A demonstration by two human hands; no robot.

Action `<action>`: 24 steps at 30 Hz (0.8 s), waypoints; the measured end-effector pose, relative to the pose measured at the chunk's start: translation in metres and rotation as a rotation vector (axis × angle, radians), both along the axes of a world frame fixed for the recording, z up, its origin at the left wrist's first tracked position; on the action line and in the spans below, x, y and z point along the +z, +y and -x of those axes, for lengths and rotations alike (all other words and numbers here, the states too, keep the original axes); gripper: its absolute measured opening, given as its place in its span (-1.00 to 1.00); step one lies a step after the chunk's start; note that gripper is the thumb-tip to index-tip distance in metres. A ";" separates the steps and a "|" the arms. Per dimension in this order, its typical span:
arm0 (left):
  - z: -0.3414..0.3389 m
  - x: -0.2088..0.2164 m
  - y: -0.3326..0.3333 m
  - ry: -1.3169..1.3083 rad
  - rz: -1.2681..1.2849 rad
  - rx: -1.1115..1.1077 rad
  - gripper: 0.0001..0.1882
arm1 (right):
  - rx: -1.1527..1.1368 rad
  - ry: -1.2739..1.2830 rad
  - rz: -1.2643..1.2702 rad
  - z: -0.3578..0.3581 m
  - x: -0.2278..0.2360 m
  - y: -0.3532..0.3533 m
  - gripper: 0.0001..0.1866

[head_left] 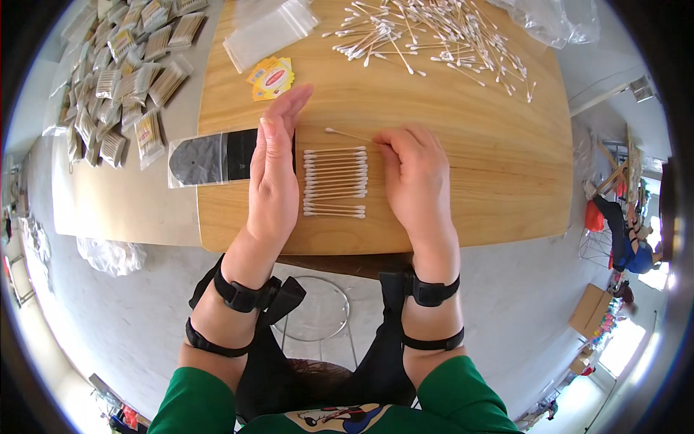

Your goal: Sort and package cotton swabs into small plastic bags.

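Observation:
A row of several white-tipped cotton swabs [336,173] lies side by side on the wooden table in front of me. My left hand [276,163] stands on edge along the row's left ends, fingers straight and together, holding nothing. Under and beside it lies a clear plastic bag with a black insert [210,158]. Above the row's right end, my right hand [416,160] pinches one cotton swab [352,134] by its right end. That swab points left, slightly tilted, just beyond the top of the row.
A loose heap of cotton swabs [441,36] spreads over the far side. Clear zip bags [269,35] and yellow cards [272,77] lie far left. Filled swab packs [123,76] pile up on the adjoining pale table. A clear plastic bag [557,20] sits at the far right corner.

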State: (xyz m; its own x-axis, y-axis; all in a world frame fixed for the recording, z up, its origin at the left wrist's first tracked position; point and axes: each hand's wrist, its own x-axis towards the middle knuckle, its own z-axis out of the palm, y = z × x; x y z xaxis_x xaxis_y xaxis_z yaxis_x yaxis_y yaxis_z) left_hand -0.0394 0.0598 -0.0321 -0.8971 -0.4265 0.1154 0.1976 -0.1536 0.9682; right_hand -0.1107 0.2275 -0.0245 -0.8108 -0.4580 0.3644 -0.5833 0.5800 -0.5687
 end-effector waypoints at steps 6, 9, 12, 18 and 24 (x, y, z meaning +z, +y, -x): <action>-0.003 -0.007 -0.007 0.009 0.110 -0.147 -0.33 | 0.090 0.011 -0.008 -0.002 -0.001 -0.012 -0.80; -0.007 -0.003 -0.008 -0.011 0.059 -0.207 -0.32 | 0.145 -0.024 -0.015 -0.003 0.001 -0.011 -0.81; -0.011 -0.003 -0.007 -0.039 0.023 -0.192 -0.30 | 0.096 -0.235 0.073 -0.010 0.009 -0.011 -0.86; -0.017 -0.003 0.005 0.016 -0.005 -0.045 -0.25 | 0.024 -0.357 0.476 -0.037 -0.004 -0.020 -0.68; -0.017 -0.005 0.016 0.015 -0.047 -0.042 -0.26 | 0.077 -0.409 0.483 -0.049 -0.009 -0.027 -0.47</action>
State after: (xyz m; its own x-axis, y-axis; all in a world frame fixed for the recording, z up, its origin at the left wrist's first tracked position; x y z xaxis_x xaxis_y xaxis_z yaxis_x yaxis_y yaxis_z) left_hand -0.0220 0.0763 -0.0375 -0.9128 -0.3934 0.1093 0.2041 -0.2079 0.9566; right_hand -0.0622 0.2007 -0.0336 -0.8994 -0.3823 0.2121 -0.2932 0.1674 -0.9413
